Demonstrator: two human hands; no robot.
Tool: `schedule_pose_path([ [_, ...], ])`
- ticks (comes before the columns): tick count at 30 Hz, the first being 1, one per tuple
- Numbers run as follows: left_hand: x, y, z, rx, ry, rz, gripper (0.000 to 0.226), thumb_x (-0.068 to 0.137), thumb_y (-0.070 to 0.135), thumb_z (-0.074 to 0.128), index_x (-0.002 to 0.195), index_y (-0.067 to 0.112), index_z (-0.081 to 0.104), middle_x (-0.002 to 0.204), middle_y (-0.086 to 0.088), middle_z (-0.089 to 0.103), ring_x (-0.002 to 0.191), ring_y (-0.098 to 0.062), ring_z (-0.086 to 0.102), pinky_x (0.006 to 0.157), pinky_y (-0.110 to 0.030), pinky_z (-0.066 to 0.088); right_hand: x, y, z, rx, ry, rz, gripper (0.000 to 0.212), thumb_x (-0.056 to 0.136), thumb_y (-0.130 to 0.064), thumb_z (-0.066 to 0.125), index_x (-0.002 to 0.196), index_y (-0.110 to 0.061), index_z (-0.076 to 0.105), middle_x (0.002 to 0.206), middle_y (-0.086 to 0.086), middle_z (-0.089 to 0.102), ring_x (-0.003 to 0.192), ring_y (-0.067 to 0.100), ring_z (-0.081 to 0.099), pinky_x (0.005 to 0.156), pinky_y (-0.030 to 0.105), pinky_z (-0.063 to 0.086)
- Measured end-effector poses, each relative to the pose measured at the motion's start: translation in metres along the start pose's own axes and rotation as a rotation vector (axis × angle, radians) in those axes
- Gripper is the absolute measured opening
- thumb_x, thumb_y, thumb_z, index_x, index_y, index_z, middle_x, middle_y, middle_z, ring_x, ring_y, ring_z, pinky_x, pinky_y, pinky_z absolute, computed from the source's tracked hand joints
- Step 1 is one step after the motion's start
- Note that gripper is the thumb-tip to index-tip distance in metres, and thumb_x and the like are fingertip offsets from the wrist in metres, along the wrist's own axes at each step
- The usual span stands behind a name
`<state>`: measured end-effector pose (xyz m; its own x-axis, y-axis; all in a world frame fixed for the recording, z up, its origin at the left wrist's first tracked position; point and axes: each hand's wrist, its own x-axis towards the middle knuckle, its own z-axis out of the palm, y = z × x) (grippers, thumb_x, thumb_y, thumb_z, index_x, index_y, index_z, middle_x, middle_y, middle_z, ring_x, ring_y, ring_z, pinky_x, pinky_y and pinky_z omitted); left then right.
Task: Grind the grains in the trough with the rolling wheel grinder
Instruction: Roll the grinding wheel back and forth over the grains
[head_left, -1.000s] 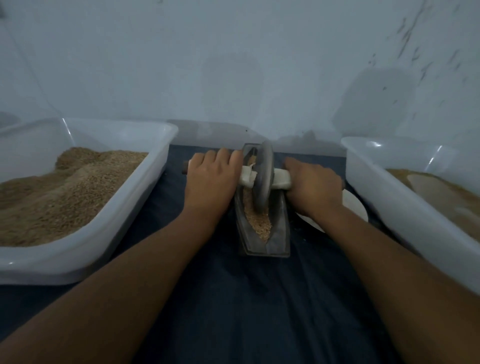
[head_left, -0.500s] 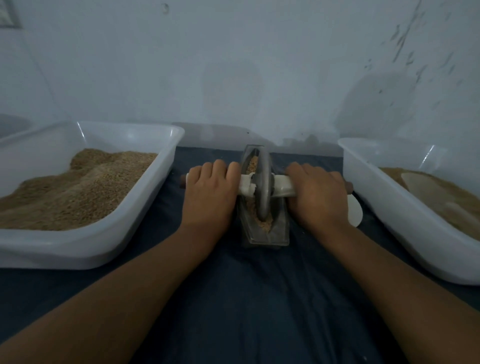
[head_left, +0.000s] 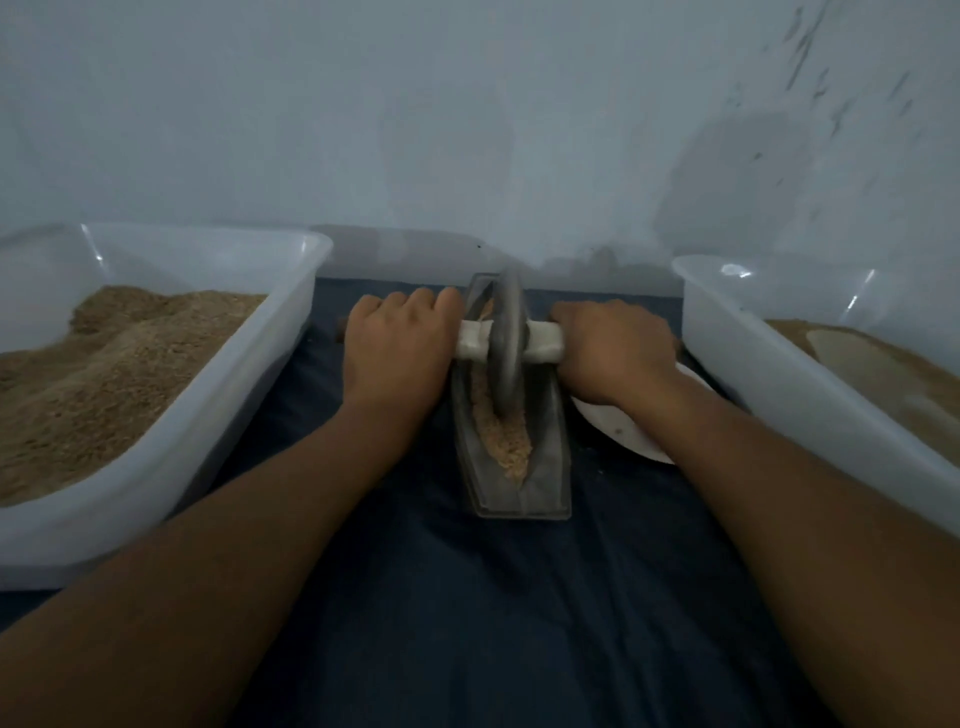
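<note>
A grey boat-shaped trough (head_left: 548, 467) lies on the dark blue cloth in the middle, with pale brown grains (head_left: 511, 447) along its groove. The grey rolling wheel (head_left: 508, 345) stands upright in the far half of the trough, on a white-wrapped axle handle (head_left: 543, 345). My left hand (head_left: 397, 348) grips the handle's left end. My right hand (head_left: 613, 348) grips the right end. Both hands cover the ends of the handle.
A white tub (head_left: 249, 395) heaped with brown grain stands on the left. Another white tub (head_left: 810, 405) with brown powder and a pale scoop stands on the right. A white plate (head_left: 623, 431) lies under my right wrist. A pale wall rises close behind.
The wheel rolled toward me along the trough half a second ago, and has now rolled back to the far half. Both hands kept their hold on the handle.
</note>
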<state>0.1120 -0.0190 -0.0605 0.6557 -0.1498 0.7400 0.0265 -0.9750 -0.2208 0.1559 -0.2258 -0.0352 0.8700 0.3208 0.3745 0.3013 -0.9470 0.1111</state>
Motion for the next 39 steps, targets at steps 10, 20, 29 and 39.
schedule_pose_path([
  [10,0.037,-0.006,0.016,0.025,-0.155,0.033,0.006,0.091,0.018,0.058,0.094,0.019,0.052,0.084,-0.003,0.064,0.069,-0.028,0.063,0.061,-0.035,0.041,0.053,0.011,-0.005,0.078,-0.360,-0.052,0.030,0.069,-0.032,0.077,0.093,-0.025,0.061,0.081,-0.003,0.060,0.071,0.018,0.059,0.065,0.035,0.053],
  [20,0.018,-0.003,0.008,-0.003,-0.067,0.032,0.011,0.088,0.017,0.056,0.092,0.020,0.047,0.084,-0.002,0.060,0.074,-0.025,0.059,0.066,-0.035,0.031,0.024,0.006,0.005,0.062,-0.053,-0.001,0.017,0.077,-0.036,0.067,0.085,-0.035,0.053,0.072,-0.009,0.051,0.059,0.014,0.043,0.050,0.026,0.029],
  [29,-0.018,0.003,-0.014,-0.048,0.056,0.028,0.011,0.083,0.011,0.043,0.093,0.016,0.046,0.084,-0.007,0.053,0.075,-0.028,0.051,0.071,-0.040,0.037,-0.027,-0.004,0.008,0.058,0.263,-0.045,0.024,0.079,-0.025,0.067,0.084,-0.028,0.044,0.068,-0.010,0.047,0.060,0.020,0.049,0.057,0.031,0.025],
  [39,-0.042,0.005,-0.019,-0.046,0.095,-0.008,0.009,0.087,0.010,0.043,0.094,0.015,0.042,0.087,-0.008,0.047,0.078,-0.027,0.044,0.074,-0.040,0.035,-0.050,-0.013,0.002,0.026,0.438,-0.051,0.012,0.083,-0.019,0.064,0.088,-0.020,0.054,0.075,-0.002,0.055,0.068,0.024,0.051,0.064,0.034,0.023],
])
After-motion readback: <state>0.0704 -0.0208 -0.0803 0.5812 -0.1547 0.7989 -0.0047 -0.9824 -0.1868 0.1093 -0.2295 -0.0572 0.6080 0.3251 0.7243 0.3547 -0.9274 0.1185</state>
